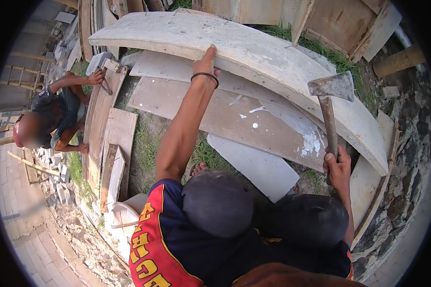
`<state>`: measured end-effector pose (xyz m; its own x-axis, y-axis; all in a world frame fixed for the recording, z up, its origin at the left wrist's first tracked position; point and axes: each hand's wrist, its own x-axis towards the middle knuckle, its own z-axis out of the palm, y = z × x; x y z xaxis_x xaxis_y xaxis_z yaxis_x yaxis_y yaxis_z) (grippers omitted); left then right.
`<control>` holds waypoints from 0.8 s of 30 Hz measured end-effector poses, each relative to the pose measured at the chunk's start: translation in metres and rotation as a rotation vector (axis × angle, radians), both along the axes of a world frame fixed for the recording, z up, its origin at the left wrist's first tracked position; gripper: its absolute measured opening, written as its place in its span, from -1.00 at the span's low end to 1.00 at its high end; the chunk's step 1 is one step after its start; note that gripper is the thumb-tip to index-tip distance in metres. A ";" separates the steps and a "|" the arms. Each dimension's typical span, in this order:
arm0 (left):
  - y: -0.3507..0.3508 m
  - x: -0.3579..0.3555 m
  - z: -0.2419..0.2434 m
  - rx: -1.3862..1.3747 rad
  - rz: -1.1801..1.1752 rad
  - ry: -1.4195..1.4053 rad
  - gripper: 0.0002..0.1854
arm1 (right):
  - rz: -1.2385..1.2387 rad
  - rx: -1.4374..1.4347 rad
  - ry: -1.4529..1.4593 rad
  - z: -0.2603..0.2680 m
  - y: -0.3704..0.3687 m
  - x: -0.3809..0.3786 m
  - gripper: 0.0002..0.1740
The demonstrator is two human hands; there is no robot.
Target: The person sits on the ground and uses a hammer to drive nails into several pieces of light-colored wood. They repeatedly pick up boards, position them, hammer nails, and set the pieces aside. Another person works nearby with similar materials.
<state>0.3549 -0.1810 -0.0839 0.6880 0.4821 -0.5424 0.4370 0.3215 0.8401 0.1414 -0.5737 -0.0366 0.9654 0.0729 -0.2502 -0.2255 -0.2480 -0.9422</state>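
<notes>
In front of me a long, thick board (pixel 244 53) with a whitish, cement-smeared face spans the view, curved by the lens. Bent nails (pixel 227 21) stick up along its far edge. My left hand (pixel 205 64), with a black band at the wrist, holds the board's near edge, thumb on top. My right hand (pixel 338 166) is closed around the lower wooden handle of a hatchet (pixel 331 88). The hatchet is upright, its worn metal head over the right part of the board. Whether it touches the board I cannot tell.
Paint-spotted panels (pixel 230 111) and a white offcut (pixel 255 165) lie between me and the board. A co-worker (pixel 54 111) squats at left, a hand on nailed planks (pixel 100 93). A bucket (pixel 124 215) stands by my left side. A stone wall (pixel 391 201) runs along the right.
</notes>
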 end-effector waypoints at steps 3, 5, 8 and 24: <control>0.001 0.015 0.035 -0.033 -0.129 -0.217 -0.43 | 0.008 0.072 -0.066 0.018 0.007 0.018 -0.65; -0.005 0.034 0.054 -0.004 -0.182 -0.253 -0.48 | 0.005 0.066 -0.102 0.022 0.013 0.026 -0.66; 0.006 0.081 0.046 0.047 -0.305 -0.359 -0.54 | 0.017 -0.022 -0.150 0.019 0.020 0.036 -0.68; 0.003 0.152 0.045 0.175 -0.390 -0.328 -0.27 | -0.113 -0.434 0.067 -0.055 0.002 0.015 -0.64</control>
<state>0.5070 -0.1785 -0.0385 0.9539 0.2209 -0.2034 0.2017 0.0304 0.9790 0.1560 -0.5714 -0.0919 0.9418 -0.1574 -0.2970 -0.3311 -0.5871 -0.7387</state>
